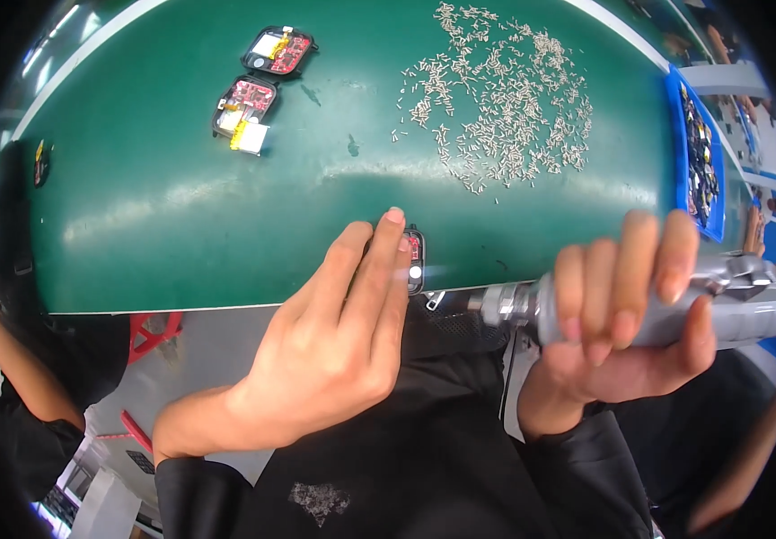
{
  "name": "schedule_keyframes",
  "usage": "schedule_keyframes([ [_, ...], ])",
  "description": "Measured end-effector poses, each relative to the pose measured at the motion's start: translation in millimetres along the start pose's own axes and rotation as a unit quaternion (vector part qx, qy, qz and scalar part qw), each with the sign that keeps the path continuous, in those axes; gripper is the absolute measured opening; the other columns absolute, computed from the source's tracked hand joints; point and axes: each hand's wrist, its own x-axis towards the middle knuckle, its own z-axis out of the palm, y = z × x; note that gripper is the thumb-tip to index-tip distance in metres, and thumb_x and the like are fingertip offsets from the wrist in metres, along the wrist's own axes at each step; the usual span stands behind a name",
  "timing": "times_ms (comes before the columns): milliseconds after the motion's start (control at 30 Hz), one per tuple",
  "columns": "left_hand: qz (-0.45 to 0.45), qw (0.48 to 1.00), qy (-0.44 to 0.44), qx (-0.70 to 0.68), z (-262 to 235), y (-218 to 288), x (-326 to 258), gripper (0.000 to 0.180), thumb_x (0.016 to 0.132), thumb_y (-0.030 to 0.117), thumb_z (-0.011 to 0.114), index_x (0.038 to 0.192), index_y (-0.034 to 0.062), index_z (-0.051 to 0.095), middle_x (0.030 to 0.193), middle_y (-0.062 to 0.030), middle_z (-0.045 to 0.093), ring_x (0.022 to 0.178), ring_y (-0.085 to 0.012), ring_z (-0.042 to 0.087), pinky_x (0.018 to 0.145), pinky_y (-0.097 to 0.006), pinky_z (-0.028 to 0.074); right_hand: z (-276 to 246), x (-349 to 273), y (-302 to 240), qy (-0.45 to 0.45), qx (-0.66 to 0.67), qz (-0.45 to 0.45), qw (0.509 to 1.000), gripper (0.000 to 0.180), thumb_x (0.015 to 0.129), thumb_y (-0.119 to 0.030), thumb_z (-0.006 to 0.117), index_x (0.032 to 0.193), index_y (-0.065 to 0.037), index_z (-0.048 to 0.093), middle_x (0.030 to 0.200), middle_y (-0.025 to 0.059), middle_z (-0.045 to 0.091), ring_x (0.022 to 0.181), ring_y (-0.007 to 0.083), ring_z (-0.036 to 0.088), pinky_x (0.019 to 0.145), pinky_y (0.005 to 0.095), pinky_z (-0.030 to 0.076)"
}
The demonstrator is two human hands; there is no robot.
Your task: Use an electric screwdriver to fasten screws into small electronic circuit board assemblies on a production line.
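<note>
Green mat (181,216); black device (415,259) under left fingers (379,260).

A heap of small silver screws (496,99) lies beside a blue tray (675,117).

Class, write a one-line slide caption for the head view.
Left hand steadies a small black device at the green mat edge; right hand holds a silver electric screwdriver.
</note>
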Motion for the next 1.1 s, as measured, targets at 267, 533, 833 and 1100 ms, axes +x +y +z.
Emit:
schedule_keyframes([
  [267,-0.015,1.000,0.013,-0.012,6.0,1.8,-1.4,0.037,0.062,-0.009,0.065,0.098,-0.0180,0.059,0.114,-0.0270,0.058,0.093,-0.0357,0.060,0.069,-0.038,0.055,-1.5,26.7,12.9,-0.021,-0.067,0.004,0.998,0.020,0.090,-0.029,0.048,0.088,-0.010,0.043,0.072,0.0036,0.049,0.049,0.0098,0.041,0.054,0.0264,0.038],
  [533,-0.008,0.998,0.062,-0.019,15.3,-2.2,-2.8,0.033,0.063,-0.010,0.066,0.095,-0.0165,0.060,0.107,-0.0247,0.061,0.086,-0.0333,0.061,0.064,-0.036,0.056,-3.5,31.5,17.1,-0.032,-0.081,0.038,0.995,0.020,0.090,-0.029,0.047,0.086,-0.010,0.041,0.072,0.0039,0.048,0.048,0.0091,0.041,0.054,0.0265,0.038],
  [833,0.035,0.996,0.073,0.039,11.4,-10.2,-4.3,0.027,0.064,0.002,0.064,0.085,-0.0152,0.065,0.101,-0.0259,0.064,0.089,-0.0319,0.060,0.076,-0.032,0.055,0.8,50.7,27.1,-0.169,-0.089,0.083,0.978,0.019,0.088,-0.025,0.049,0.082,-0.008,0.042,0.070,0.0071,0.050,0.049,0.0122,0.042,0.055,0.0284,0.040],
  [1100,0.018,0.999,-0.022,0.020,-6.3,0.2,-0.5,0.042,0.062,0.007,0.059,0.097,-0.0151,0.064,0.110,-0.0270,0.060,0.101,-0.0350,0.057,0.089,-0.036,0.050,10.9,51.9,24.8,-0.170,-0.150,0.068,0.972,0.021,0.083,-0.020,0.055,0.081,0.000,0.049,0.066,0.0090,0.048,0.045,0.0114,0.042,0.042,0.0252,0.035],
])
